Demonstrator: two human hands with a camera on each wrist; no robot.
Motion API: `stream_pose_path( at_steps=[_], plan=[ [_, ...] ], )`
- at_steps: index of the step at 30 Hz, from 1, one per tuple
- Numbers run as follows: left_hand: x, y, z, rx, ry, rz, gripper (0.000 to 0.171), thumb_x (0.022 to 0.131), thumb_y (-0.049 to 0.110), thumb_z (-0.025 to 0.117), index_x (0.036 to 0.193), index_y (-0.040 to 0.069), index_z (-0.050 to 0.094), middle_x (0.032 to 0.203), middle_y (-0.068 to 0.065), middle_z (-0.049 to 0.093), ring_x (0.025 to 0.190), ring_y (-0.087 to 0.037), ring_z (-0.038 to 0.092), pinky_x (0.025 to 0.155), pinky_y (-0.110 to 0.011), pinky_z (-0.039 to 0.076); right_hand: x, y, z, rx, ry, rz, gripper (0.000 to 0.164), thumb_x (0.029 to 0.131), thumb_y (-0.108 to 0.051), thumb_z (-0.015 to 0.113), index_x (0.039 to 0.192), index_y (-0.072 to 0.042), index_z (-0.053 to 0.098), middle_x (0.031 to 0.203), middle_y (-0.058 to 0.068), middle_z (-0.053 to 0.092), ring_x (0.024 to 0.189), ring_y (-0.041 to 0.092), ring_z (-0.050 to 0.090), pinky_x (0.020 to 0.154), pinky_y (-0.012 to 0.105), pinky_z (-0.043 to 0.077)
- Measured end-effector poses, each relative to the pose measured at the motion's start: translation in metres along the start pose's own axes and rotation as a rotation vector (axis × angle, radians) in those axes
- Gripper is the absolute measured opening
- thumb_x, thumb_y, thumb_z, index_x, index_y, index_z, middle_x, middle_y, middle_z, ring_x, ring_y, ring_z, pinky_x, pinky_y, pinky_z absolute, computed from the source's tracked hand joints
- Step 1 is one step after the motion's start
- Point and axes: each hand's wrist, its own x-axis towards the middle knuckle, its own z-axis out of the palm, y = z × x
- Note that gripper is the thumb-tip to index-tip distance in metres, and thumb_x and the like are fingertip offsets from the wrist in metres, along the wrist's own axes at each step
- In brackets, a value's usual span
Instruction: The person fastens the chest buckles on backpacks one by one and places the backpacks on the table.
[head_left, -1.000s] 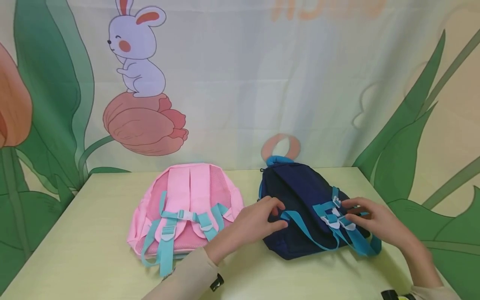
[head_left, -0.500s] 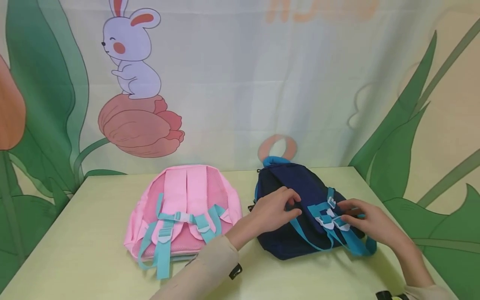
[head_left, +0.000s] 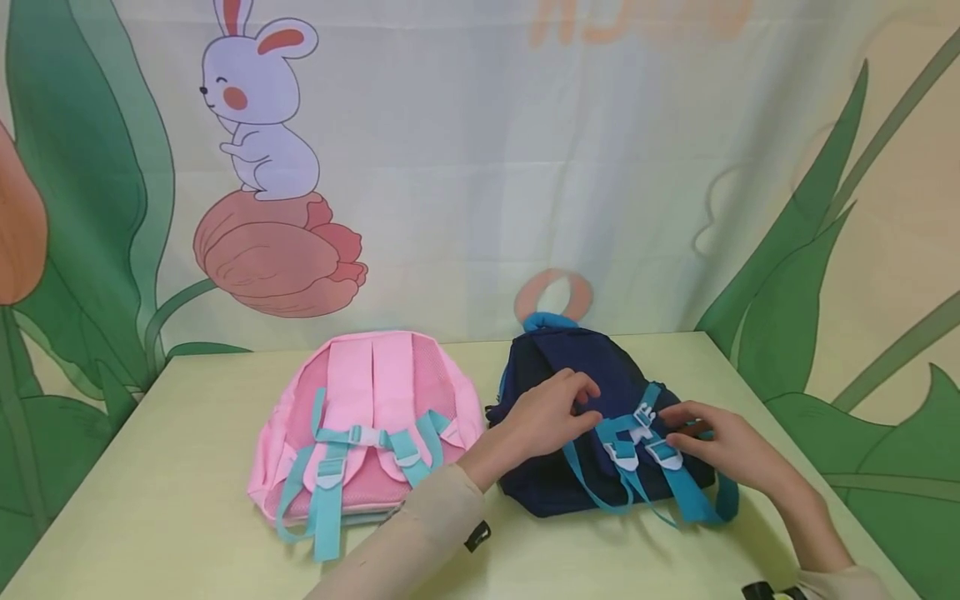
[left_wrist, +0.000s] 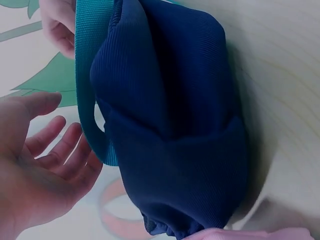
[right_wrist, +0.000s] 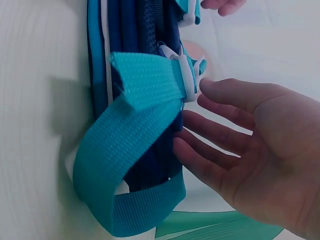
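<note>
A navy backpack [head_left: 525, 479] lies on the table with its strap side up and its blue handle towards the backdrop. Blue webbing with a white chest buckle [head_left: 641, 429] and white strap adjusters crosses it. My left hand [head_left: 551, 417] hovers over the bag's left half, fingers loosely bent and nothing in them; in the left wrist view its fingertips are beside a teal strap [left_wrist: 85, 65]. At the bag's right side is my right hand [head_left: 720, 437]. In the right wrist view its thumb is right at a white adjuster [right_wrist: 187, 80], the other fingers along the bag's side.
A pink backpack [head_left: 348, 358] with teal straps lies left of the navy one, partly overlapped by my left forearm. Both rest on a pale yellow table [head_left: 187, 467]. Behind hangs a printed cloth backdrop [head_left: 450, 167] with a rabbit and leaves.
The navy backpack has turned slightly, and its straps and buckles have shifted left. My left hand has moved right over the bag; my right hand has moved slightly left along with it.
</note>
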Motion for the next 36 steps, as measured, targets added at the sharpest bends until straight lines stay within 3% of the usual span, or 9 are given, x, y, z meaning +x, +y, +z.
stream_pose_path(
  at_steps=[10,18,28,36],
  plan=[
    [0.021,0.017,0.018,0.086,-0.046,0.040,0.033,0.096,0.039,0.063,0.125,0.024,0.061,0.111,0.006,0.060,0.089,-0.004,0.057,0.073,-0.017,0.049,0.000,-0.001,0.001,-0.023,0.000,0.026,0.032,0.096,-0.025,0.066,0.124,-0.009,0.065,0.115,0.006,0.070,0.098,0.017,0.064,0.080,0.025,0.052],
    [0.034,0.024,0.038,0.180,-0.052,0.031,0.037,0.094,0.045,0.065,0.126,0.027,0.060,0.111,0.010,0.061,0.091,-0.004,0.055,0.075,-0.018,0.047,-0.001,-0.002,0.001,-0.016,-0.002,0.026,0.032,0.097,-0.026,0.065,0.124,-0.009,0.065,0.113,0.004,0.070,0.097,0.013,0.064,0.080,0.025,0.052],
    [0.039,0.023,0.046,0.259,-0.050,0.060,0.043,0.094,0.053,0.062,0.129,0.029,0.058,0.115,0.012,0.062,0.097,-0.005,0.053,0.081,-0.019,0.044,-0.002,0.000,0.000,-0.014,0.002,-0.002,0.031,0.097,-0.024,0.065,0.123,-0.008,0.065,0.114,0.006,0.070,0.098,0.014,0.065,0.080,0.026,0.054],
    [0.040,0.026,0.049,0.279,-0.038,0.019,0.046,0.092,0.055,0.063,0.130,0.030,0.057,0.113,0.014,0.065,0.094,-0.006,0.056,0.079,-0.021,0.045,-0.002,-0.001,0.000,-0.012,-0.001,0.000,0.031,0.097,-0.023,0.065,0.124,-0.008,0.065,0.116,0.007,0.069,0.099,0.013,0.065,0.080,0.025,0.054]
  ],
)
